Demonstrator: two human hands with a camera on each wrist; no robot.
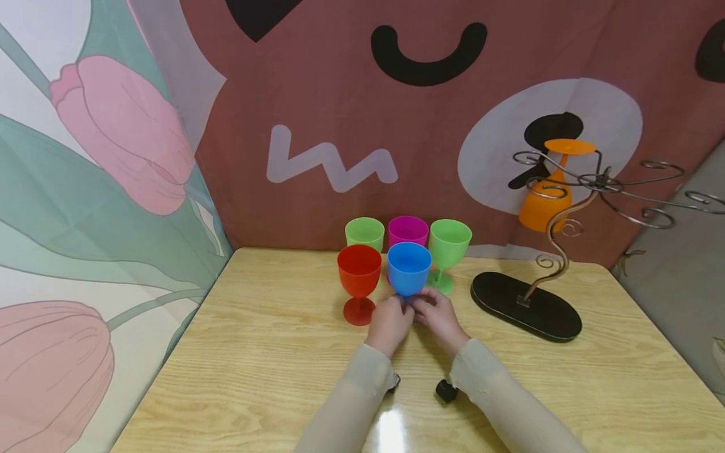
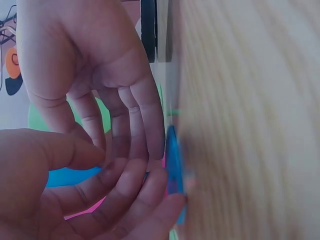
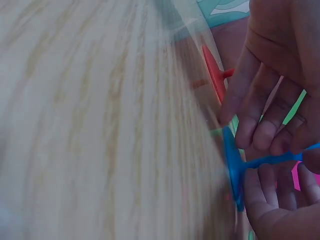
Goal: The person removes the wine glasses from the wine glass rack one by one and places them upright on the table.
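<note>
A blue plastic goblet stands upright on the table, its round foot flat on the wood in the right wrist view. My left hand holds its stem from the left, and my right hand from the right. Curled fingers of both hands meet around that stem, just under the bowl. Left of the blue goblet is a red goblet. Close behind stand a magenta goblet and two light green goblets, one left and one right, partly hidden by the front ones.
To the right, a curly metal stemware rack rises from a black oval base. An orange goblet hangs upside down from one of its loops. Behind the wooden table is a printed cloth.
</note>
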